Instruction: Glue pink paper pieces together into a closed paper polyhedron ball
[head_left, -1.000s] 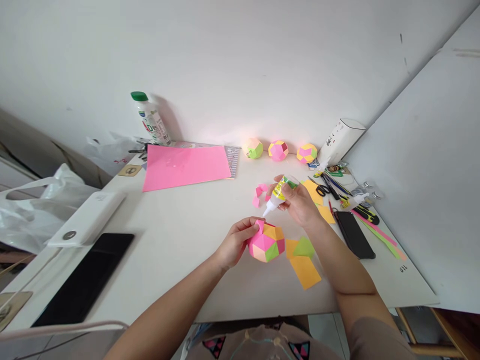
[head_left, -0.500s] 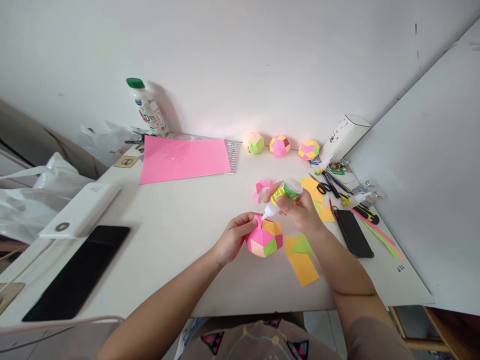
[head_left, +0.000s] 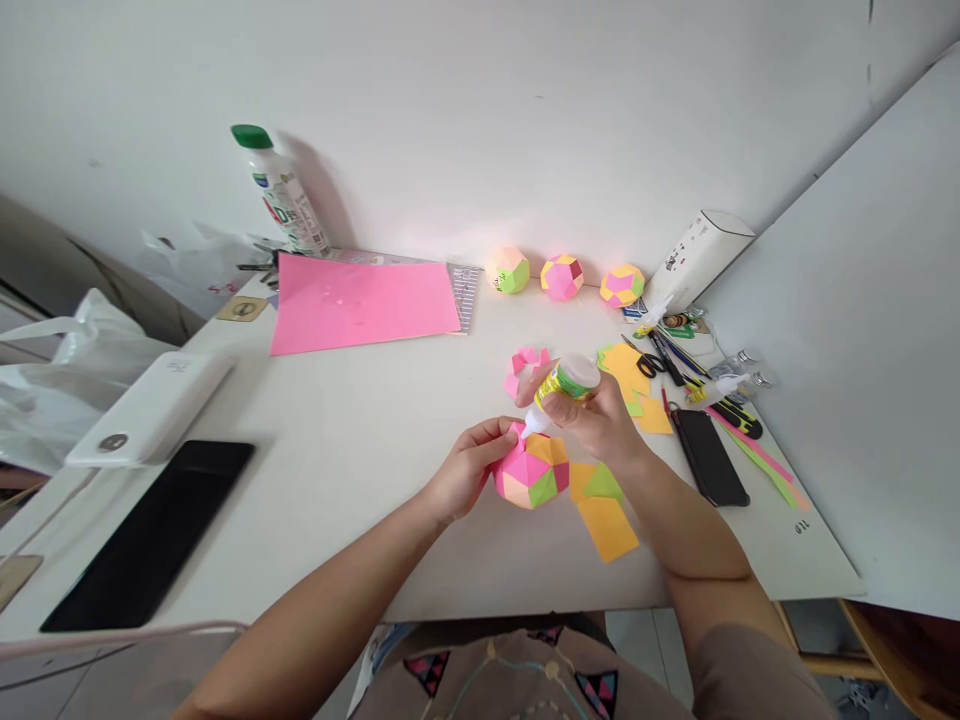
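Note:
My left hand (head_left: 474, 465) pinches the upper left side of a faceted paper ball (head_left: 534, 474) made of pink, orange, peach and green pieces. In my right hand (head_left: 600, 420) is a glue bottle (head_left: 564, 386) with a yellow and green label, tipped nozzle down. Its white tip meets the top of the ball close to my left fingertips; whether glue is coming out cannot be seen. Just behind the bottle lie small folded pink paper pieces (head_left: 514, 383). Orange paper (head_left: 609, 528) and a green scrap (head_left: 602, 482) rest right of the ball.
Three finished-looking paper balls (head_left: 562, 278) stand along the wall. Pink sheets (head_left: 364, 305) lie at the back left beside a green-capped bottle (head_left: 281, 195). Scissors (head_left: 649, 365), a black phone (head_left: 709, 457) and a cutter (head_left: 737, 418) are on the right. A black tablet (head_left: 154, 535) lies left.
The glue bottle's tip has shifted slightly down and left against the ball's top. Both hands keep their hold. The whole view has tilted a little.

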